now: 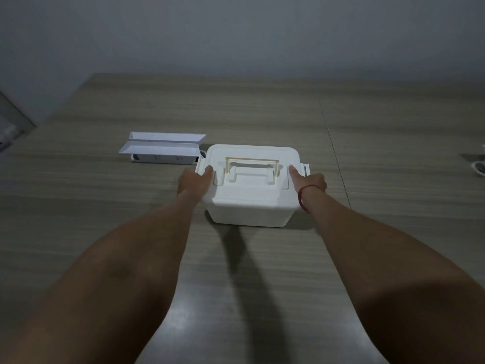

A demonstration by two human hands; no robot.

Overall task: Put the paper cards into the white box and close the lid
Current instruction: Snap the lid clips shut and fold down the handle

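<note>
Centrally on the wooden table (262, 271) stands the white box (249, 206), lid (252, 158) seated and carry handle (252, 166) folded flat. Left hand (195, 181) and right hand (311, 182) clasp opposite ends, thumbs atop the lid, probably working the side latches (306, 169). Folded paper cards (162, 144) rest on a power strip (164, 159) just left of the box.

The white rectangular plastic box (250, 210) with rounded corners stands upright on the wood-grain tabletop (262, 114), near its middle; its white lid (252, 158) sits flat on top, a cream folding handle (252, 166) lying down in the lid's recess; side latches show at both ends; no paper cards are visible.
</note>
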